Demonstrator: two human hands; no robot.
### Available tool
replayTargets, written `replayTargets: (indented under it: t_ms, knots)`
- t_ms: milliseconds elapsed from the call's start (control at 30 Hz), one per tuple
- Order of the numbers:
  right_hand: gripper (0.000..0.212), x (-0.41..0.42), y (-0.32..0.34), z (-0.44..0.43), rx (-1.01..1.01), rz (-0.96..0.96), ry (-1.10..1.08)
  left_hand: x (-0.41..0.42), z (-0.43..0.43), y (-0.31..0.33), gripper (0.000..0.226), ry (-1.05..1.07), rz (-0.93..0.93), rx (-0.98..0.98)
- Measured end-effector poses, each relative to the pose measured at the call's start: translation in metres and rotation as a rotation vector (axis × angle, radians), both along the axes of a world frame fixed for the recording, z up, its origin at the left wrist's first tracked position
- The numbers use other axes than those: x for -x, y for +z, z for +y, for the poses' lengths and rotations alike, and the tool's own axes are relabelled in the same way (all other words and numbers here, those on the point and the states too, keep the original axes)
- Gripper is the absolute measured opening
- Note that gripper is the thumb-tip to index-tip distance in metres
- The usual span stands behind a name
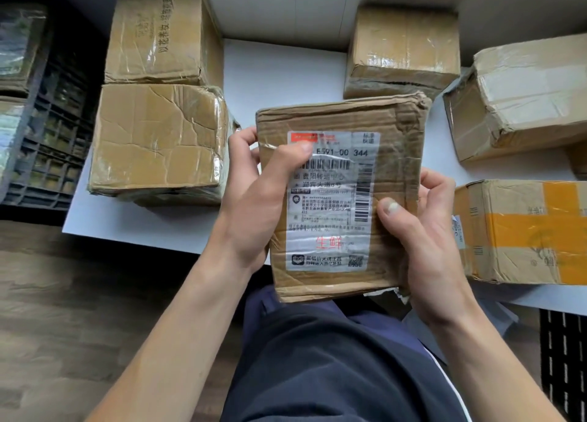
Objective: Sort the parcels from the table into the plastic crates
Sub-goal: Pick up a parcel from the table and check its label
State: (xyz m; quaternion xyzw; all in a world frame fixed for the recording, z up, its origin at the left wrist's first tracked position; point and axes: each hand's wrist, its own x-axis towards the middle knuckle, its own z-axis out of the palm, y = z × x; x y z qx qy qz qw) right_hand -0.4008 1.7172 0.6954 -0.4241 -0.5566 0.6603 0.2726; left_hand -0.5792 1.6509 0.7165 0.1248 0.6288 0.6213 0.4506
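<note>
While at least five other parcels (158, 142) are waiting on the counter (279, 72) from ten to three o'clock, I am gripping the labelled parcel (343, 199) at centre in left hand (257, 193) and right hand (425, 231), the nine-o'clock crate (54, 154) seemingly holding some.

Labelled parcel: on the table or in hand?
In hand: left hand and right hand grip the parcel, label up, its near end past the table edge.

Parcel-sorting station: taped cardboard parcels (158, 142) crowd a white table (279, 72) beside black crates (54, 154).
</note>
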Motion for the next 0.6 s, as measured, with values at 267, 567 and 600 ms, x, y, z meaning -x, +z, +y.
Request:
replayTargets:
  t_ms: [267,567,600]
  knots:
    - [0.049,-0.004,0.004,-0.001,0.012,0.055,-0.058,-0.011,0.001,0.001,0.068,0.025,0.086,-0.021]
    - [0.05,-0.006,0.004,0.001,0.01,0.058,-0.06,-0.014,0.004,0.003,0.063,0.015,0.098,-0.016]
    - [0.05,-0.006,0.004,0.002,0.014,0.059,-0.06,-0.014,0.004,0.003,0.063,0.014,0.097,-0.015]
